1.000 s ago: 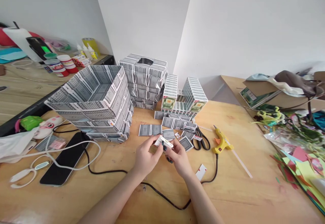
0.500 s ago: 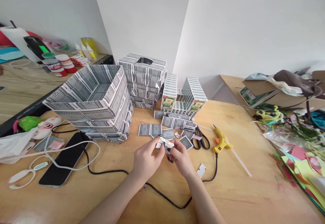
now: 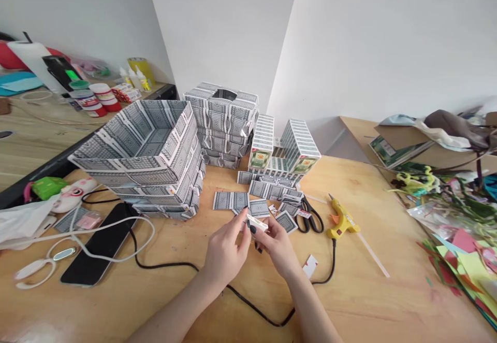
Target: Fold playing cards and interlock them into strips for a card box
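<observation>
Between my two hands is a small folded playing card (image 3: pixel 258 222), held edge-up so its white side shows. My left hand (image 3: pixel 226 252) pinches its left end with thumb and forefinger. My right hand (image 3: pixel 278 242) grips the right end, its dark-nailed thumb pressed on the near side. Just beyond the fingers lie grey-backed playing cards (image 3: pixel 223 201), some folded. Black-handled scissors (image 3: pixel 312 221) lie right of these cards, partly covered by them. A yellow glue gun (image 3: pixel 342 219) with a clear glue stick sits farther right.
An open box made of cards (image 3: pixel 163 169) stands at left, a taller card-covered box (image 3: pixel 221 125) behind. Stacked card packs (image 3: pixel 262 141) stand at back centre. A black cord (image 3: pixel 166 266) crosses the table under my forearms. A phone (image 3: pixel 99 247) lies left; craft scraps (image 3: pixel 462 249) lie right.
The folded card has tilted, its right end now lower, and my right thumb has moved up onto it. The whole view has shifted slightly.
</observation>
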A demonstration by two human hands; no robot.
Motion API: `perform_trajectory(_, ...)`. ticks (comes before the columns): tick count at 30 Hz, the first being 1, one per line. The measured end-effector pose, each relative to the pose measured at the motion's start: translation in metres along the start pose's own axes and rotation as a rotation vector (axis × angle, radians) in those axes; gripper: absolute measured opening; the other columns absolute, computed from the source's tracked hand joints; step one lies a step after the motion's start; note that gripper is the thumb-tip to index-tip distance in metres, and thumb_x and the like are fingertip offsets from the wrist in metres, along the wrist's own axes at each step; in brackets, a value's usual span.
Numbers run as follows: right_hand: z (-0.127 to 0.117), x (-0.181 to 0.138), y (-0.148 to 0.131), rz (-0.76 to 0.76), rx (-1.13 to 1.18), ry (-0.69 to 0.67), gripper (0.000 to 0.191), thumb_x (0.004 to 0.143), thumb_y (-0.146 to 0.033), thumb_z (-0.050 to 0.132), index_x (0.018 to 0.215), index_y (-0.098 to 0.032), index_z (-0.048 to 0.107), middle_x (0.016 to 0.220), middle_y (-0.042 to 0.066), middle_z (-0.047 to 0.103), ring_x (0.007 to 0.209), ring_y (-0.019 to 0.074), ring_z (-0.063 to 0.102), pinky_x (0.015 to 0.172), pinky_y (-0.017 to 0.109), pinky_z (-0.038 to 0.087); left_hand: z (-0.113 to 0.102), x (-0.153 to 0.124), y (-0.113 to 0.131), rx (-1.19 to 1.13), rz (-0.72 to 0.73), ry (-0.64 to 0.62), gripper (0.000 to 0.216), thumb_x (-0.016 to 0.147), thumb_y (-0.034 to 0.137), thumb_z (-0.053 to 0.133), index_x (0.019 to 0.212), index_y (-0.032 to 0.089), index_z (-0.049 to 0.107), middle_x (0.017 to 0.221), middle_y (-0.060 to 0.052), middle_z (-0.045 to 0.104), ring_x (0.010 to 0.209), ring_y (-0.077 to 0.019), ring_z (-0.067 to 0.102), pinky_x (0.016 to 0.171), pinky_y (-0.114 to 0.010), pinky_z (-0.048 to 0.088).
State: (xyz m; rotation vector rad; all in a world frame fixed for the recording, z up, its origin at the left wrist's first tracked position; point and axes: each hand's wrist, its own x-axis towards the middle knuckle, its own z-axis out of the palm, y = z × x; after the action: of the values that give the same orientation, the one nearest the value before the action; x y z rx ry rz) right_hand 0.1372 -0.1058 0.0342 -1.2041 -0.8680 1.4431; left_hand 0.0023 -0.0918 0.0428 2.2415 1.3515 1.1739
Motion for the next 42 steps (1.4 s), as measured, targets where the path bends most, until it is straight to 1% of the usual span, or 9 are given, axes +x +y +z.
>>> perform_trajectory(8, -0.008, 0.001, 0.001, 0.076, 0.105, -0.055, 0.031, 0.063, -0.035, 0.070, 0.068, -0.018, 0.045, 0.056, -0.005, 0.048, 0.046, 0.0070, 0.044, 0.045, 0.020, 0.032, 0.000, 0.000, 0.004, -0.036, 0.018, 0.016, 0.035, 0.081, 0.017, 0.046, 0.115, 0.020, 0.052, 0.105, -0.006, 0.065, 0.089, -0.0171, 0.063, 0.080, -0.027, 0.050)
perform_trajectory(15, -0.009, 0.001, 0.001, 0.084, 0.141, -0.095, 0.023, 0.066, -0.027, 0.066, 0.070, -0.018, 0.046, 0.056, -0.005, 0.050, 0.047, 0.0077, 0.046, 0.047, 0.020, 0.033, 0.001, 0.001, 0.003, -0.023, -0.017, 0.041, 0.036, 0.078, 0.018, 0.048, 0.114, 0.021, 0.052, 0.100, -0.005, 0.067, 0.087, -0.0168, 0.063, 0.078, -0.027, 0.051)
perform_trajectory(18, -0.007, -0.001, -0.002, 0.034, 0.056, -0.090, 0.019, 0.066, -0.027, 0.063, 0.069, -0.018, 0.046, 0.056, -0.004, 0.050, 0.048, 0.0088, 0.047, 0.047, 0.021, 0.036, -0.002, 0.002, 0.002, -0.002, -0.031, 0.035, 0.039, 0.076, 0.019, 0.050, 0.115, 0.021, 0.051, 0.098, -0.004, 0.067, 0.083, -0.0166, 0.064, 0.077, -0.028, 0.051)
perform_trajectory(22, -0.002, -0.005, -0.005, -0.053, -0.016, -0.053, 0.014, 0.068, -0.024, 0.056, 0.066, -0.020, 0.042, 0.053, -0.005, 0.046, 0.046, 0.0093, 0.044, 0.046, 0.022, 0.036, -0.009, 0.004, 0.003, 0.118, 0.010, 0.022, 0.037, 0.075, 0.018, 0.050, 0.112, 0.021, 0.053, 0.091, -0.004, 0.069, 0.074, -0.0161, 0.065, 0.069, -0.026, 0.051)
perform_trajectory(26, 0.001, -0.008, -0.003, -0.108, -0.071, -0.006, 0.015, 0.067, -0.018, 0.054, 0.067, -0.021, 0.039, 0.055, -0.006, 0.046, 0.046, 0.0098, 0.045, 0.045, 0.022, 0.035, -0.015, 0.005, 0.004, 0.233, 0.041, -0.007, 0.036, 0.075, 0.017, 0.049, 0.111, 0.019, 0.055, 0.077, -0.004, 0.070, 0.062, -0.0164, 0.064, 0.059, -0.025, 0.050)
perform_trajectory(29, 0.004, -0.010, -0.001, -0.124, -0.082, 0.002, 0.018, 0.069, -0.019, 0.055, 0.068, -0.022, 0.038, 0.056, -0.005, 0.045, 0.047, 0.0105, 0.045, 0.044, 0.022, 0.034, -0.018, 0.005, 0.003, 0.239, 0.047, -0.027, 0.037, 0.075, 0.015, 0.047, 0.112, 0.016, 0.055, 0.072, -0.004, 0.070, 0.059, -0.0161, 0.064, 0.057, -0.024, 0.049)
perform_trajectory(33, 0.007, -0.008, 0.003, -0.142, -0.097, 0.029, 0.026, 0.070, -0.026, 0.061, 0.067, -0.022, 0.036, 0.057, -0.006, 0.042, 0.047, 0.0093, 0.041, 0.044, 0.021, 0.032, -0.024, 0.009, -0.001, 0.104, -0.015, -0.080, 0.037, 0.078, 0.018, 0.044, 0.114, 0.017, 0.055, 0.085, -0.006, 0.070, 0.064, -0.0151, 0.065, 0.062, -0.023, 0.050)
perform_trajectory(37, 0.005, -0.004, 0.009, -0.177, -0.166, 0.119, 0.031, 0.068, -0.030, 0.065, 0.066, -0.022, 0.035, 0.058, -0.006, 0.037, 0.049, 0.0087, 0.034, 0.044, 0.021, 0.028, -0.030, 0.017, -0.001, -0.109, -0.204, -0.170, 0.033, 0.080, 0.020, 0.043, 0.109, 0.020, 0.058, 0.096, -0.006, 0.068, 0.067, -0.0135, 0.065, 0.061, -0.021, 0.051)
perform_trajectory(42, 0.001, 0.000, 0.012, -0.223, -0.242, 0.215, 0.032, 0.068, -0.032, 0.065, 0.064, -0.021, 0.035, 0.058, -0.006, 0.035, 0.051, 0.0088, 0.031, 0.045, 0.021, 0.027, -0.025, 0.024, -0.005, -0.449, -0.381, -0.221, 0.026, 0.080, 0.018, 0.040, 0.098, 0.020, 0.058, 0.100, -0.006, 0.066, 0.089, -0.0159, 0.062, 0.076, -0.026, 0.048)
